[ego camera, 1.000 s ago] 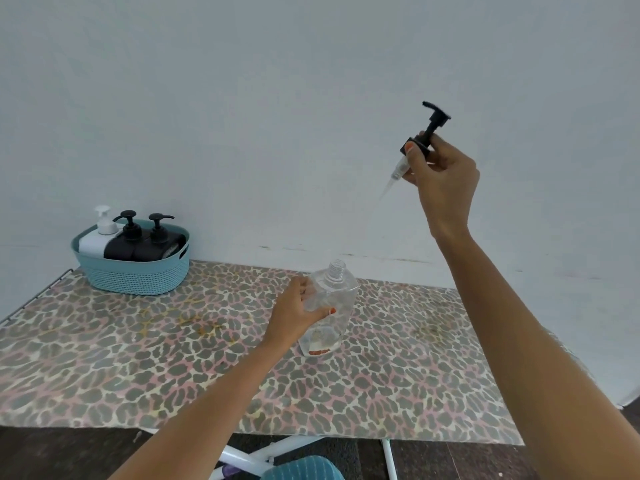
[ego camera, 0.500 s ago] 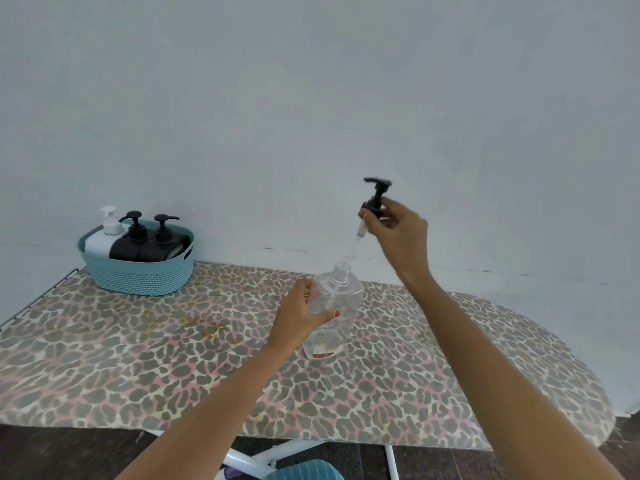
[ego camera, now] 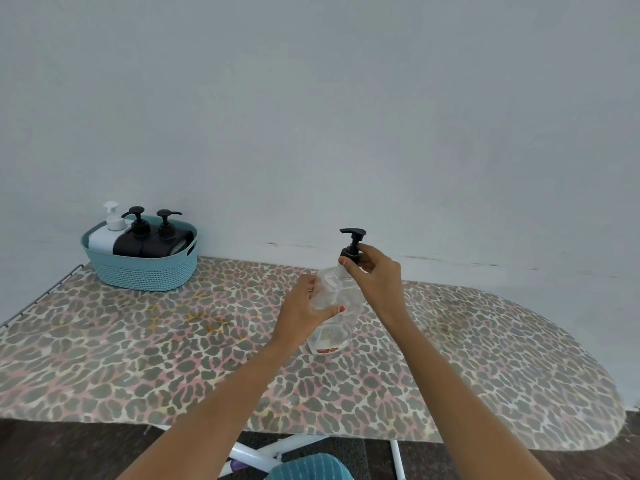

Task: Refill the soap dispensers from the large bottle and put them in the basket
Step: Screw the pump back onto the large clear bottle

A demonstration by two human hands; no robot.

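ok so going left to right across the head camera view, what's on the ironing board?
Teal basket with white dispenser then two black dispensers → left hand → clear bottle → right hand on black pump.

Soft, even daylight, no clear source; shadows are faint. The wall (ego camera: pixel 311 116) looks flat, without glare. Wide-angle bending curves the board (ego camera: pixel 519 358) toward 4 o'clock. Fine detail seems slightly smeared.

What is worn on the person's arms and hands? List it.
Both forearms are bare, with no sleeves, watch or bracelets in view. The left hand and right hand wear no gloves or visible rings. The visible fingernails have orange-red polish.
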